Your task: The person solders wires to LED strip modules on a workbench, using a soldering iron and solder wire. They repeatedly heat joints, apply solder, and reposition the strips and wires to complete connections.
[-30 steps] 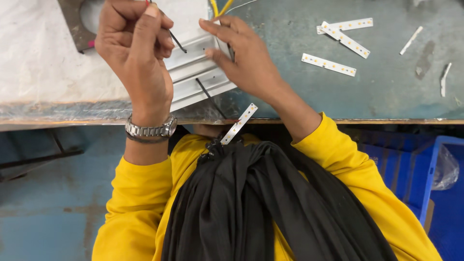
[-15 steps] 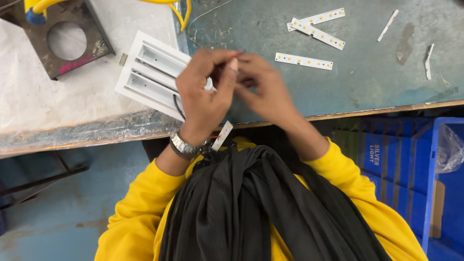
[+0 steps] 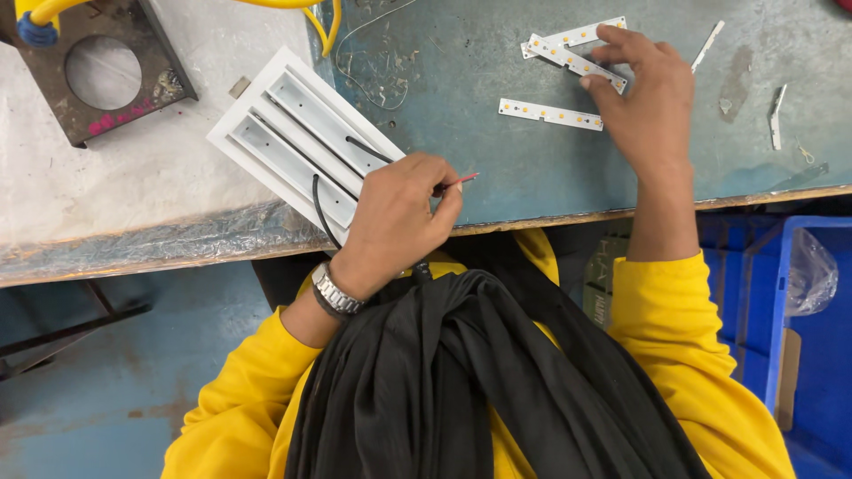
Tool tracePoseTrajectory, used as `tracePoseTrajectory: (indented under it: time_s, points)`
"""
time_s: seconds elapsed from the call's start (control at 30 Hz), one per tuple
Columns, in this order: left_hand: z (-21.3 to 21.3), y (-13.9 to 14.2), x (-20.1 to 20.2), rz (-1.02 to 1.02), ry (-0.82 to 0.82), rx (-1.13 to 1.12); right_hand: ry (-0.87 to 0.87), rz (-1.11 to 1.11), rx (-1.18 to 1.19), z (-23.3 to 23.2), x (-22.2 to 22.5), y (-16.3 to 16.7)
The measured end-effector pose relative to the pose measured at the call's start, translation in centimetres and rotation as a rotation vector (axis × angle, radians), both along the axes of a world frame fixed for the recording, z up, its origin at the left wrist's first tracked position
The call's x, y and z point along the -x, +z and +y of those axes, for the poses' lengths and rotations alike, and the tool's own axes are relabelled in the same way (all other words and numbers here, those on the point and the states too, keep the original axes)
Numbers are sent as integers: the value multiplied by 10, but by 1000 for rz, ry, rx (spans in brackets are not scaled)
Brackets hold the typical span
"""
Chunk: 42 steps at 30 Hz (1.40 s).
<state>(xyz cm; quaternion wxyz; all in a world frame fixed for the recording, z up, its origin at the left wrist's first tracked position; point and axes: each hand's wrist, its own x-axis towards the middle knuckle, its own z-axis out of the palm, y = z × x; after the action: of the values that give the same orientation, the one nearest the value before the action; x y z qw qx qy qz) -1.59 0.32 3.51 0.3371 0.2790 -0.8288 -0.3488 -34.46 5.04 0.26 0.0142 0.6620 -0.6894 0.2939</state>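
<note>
Your left hand (image 3: 395,222) sits at the workbench (image 3: 497,177) front edge, pinching a thin red wire (image 3: 460,182) w/ tip pointing right. Your right hand (image 3: 643,98), fingers spread narrow, presses on an LED strip (image 3: 577,62) near the back edge; long axis runs left-right, tilted slightly down to the right. White housing (image 3: 302,142) lies diagonal, channels empty: no strips fitted yet, looks like early stage. Two more strips lie nearby.
</note>
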Motion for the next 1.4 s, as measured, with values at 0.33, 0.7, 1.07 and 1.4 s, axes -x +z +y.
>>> tracePoseTrajectory:
  time_s: [0.33, 0.7, 1.07, 1.4]
  points:
    - [15, -5, -7, -165, -16, 270, 79, 200, -67, -6, -2, 16]
    - [-23, 23, -24, -25, -172, 218, 229, -3, -287, 34, -73, 52]
    - [-151, -17, 9, -755, -142, 84, 254, -13, -148, 42, -78, 46]
    - [-140, -16, 30, -479, -196, 311, 352, -207, 103, 12, -84, 75]
